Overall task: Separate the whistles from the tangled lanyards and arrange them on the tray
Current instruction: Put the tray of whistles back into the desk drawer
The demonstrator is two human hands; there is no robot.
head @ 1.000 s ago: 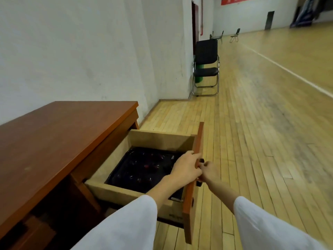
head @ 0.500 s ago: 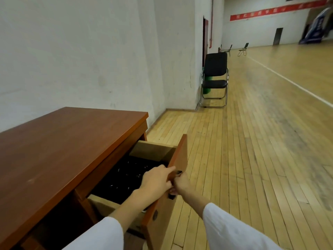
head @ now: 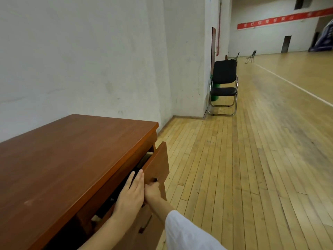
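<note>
The brown desk's [head: 72, 159] top drawer [head: 159, 164] stands open only by a narrow gap. Through that gap shows a dark strip of the black tray [head: 142, 161] inside. No whistles or lanyards can be seen. My left hand [head: 132, 193] lies flat with straight fingers along the top edge of the drawer front. Beside it, my right hand [head: 153, 193] grips the drawer handle [head: 154, 180] on the front face, fingers curled round it.
A white wall runs behind the desk. A black folding chair [head: 223, 87] stands against the wall further along. Wooden floor [head: 252, 168] stretches to the right, with two more chairs far off. A lower drawer [head: 144, 226] sits under the top one.
The drawer has slid most of the way into the desk, hiding the black tray and its contents. My left hand's fingers have straightened along the drawer front.
</note>
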